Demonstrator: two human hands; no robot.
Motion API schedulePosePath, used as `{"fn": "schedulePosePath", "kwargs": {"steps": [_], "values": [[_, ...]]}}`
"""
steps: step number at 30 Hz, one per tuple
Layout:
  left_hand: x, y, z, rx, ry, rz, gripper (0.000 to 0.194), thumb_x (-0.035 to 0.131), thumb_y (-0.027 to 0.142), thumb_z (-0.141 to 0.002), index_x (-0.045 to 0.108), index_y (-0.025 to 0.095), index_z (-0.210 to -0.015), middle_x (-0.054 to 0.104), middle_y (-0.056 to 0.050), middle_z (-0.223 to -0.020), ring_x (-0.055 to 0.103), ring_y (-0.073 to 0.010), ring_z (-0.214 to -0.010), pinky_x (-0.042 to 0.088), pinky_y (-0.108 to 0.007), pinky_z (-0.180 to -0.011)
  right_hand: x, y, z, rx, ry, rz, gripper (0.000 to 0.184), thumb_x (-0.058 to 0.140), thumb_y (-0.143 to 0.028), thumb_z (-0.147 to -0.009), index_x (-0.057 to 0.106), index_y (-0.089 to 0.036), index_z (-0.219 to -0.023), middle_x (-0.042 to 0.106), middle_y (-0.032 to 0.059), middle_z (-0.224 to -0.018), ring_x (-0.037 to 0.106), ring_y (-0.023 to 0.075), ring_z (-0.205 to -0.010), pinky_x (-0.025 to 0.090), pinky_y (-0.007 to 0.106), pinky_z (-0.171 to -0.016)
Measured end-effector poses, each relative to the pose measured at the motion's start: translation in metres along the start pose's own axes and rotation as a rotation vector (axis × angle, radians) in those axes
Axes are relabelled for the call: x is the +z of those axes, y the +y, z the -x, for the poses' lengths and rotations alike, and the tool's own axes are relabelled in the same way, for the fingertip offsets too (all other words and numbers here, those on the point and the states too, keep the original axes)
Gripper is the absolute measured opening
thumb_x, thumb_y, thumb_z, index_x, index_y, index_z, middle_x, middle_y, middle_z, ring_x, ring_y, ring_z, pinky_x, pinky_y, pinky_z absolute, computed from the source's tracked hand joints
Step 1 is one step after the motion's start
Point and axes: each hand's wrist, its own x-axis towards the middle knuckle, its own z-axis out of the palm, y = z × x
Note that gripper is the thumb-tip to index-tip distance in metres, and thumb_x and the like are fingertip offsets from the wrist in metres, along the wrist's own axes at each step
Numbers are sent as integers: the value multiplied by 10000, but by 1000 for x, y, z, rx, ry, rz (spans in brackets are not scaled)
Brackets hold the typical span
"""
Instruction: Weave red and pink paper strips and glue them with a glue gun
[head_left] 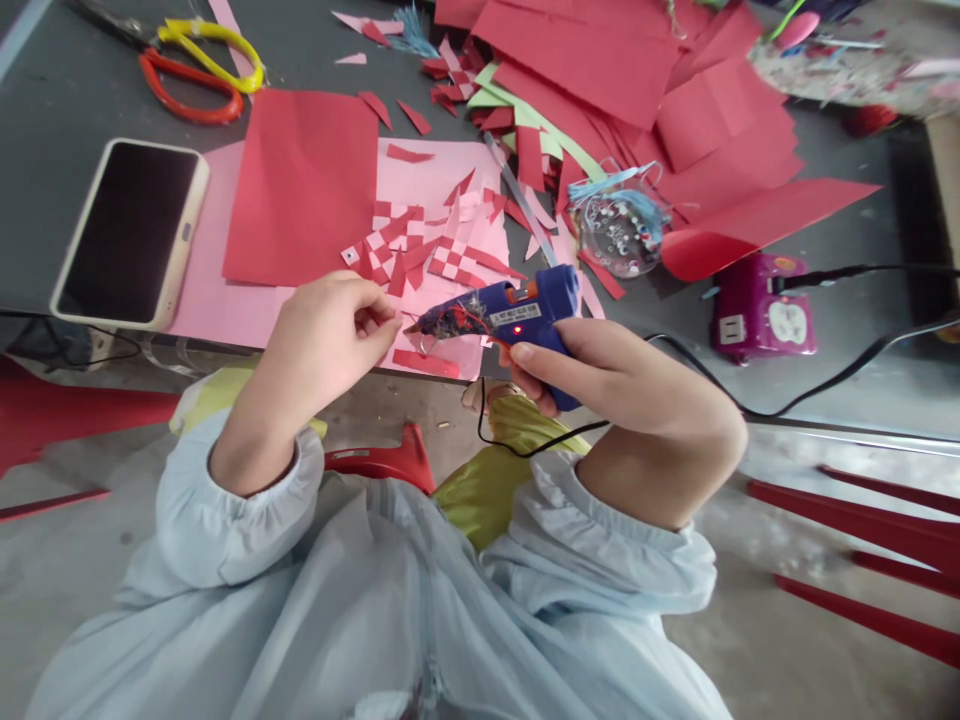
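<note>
In my right hand (555,365) is a blue hot glue gun (525,315), its red light lit and its nozzle pointing left. My left hand (341,325) is closed in a pinch right by the nozzle tip; whatever lies between the fingertips is too small to make out. Just beyond both hands, woven red-and-pink paper pieces (405,235) lie among loose strips on pink paper (206,215). One woven piece bears a small googly eye (349,256). A red paper sheet (304,190) rests flat beside them, and a red strip (426,363) lies near the table edge under the nozzle.
A phone (131,230) and scissors (195,75) are on the left. Red paper (585,60) is heaped at the back, near a clear dish of googly eyes (622,230). A purple power socket (765,305) and black cord (825,385) occupy the right. Red stools (382,458) stand below.
</note>
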Motion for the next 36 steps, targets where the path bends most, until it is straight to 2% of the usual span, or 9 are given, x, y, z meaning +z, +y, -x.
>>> {"fn": "schedulePosePath", "kwargs": {"steps": [8,13,19,25,30,36], "values": [[-1,1,0,-18,-8,-9,129,634,297,-834,719,215,-780,726,-3,-871,653,-147,-764,470,-264,-708,4,-13,6,97,65,161,461,491,-510,-953,458,-240,-580,568,-19,-512,503,105,-487,415,290,-562],[0,0,0,-13,-11,11,141,634,314,-844,727,217,-802,724,-1,-872,657,-150,-774,457,-273,-703,7,-18,7,109,114,222,456,503,-503,-948,407,-249,-582,532,-37,-473,443,99,-451,374,296,-531],[-1,0,0,-25,-18,9,140,629,311,-832,722,215,-790,722,-5,-877,653,-155,-773,472,-279,-715,6,-14,5,127,78,192,479,491,-517,-964,447,-240,-575,550,-23,-503,480,104,-479,394,295,-554],[-1,0,0,-30,-16,5,159,614,327,-831,717,211,-798,729,-13,-884,652,-158,-775,485,-281,-727,2,-6,3,77,56,98,503,510,-590,-940,470,-235,-584,568,-13,-536,506,106,-508,427,278,-563],[-3,3,1,-25,-23,-7,194,591,351,-857,711,213,-792,731,-29,-885,656,-168,-780,482,-285,-708,0,-5,6,55,107,85,544,535,-693,-882,501,-237,-587,562,-4,-527,512,122,-502,431,289,-540],[-3,3,1,-26,-25,-13,179,593,330,-854,723,214,-814,737,-27,-887,651,-164,-769,493,-283,-723,2,-5,6,54,98,84,478,538,-602,-903,492,-236,-599,557,-11,-520,502,110,-487,413,278,-514]]}}
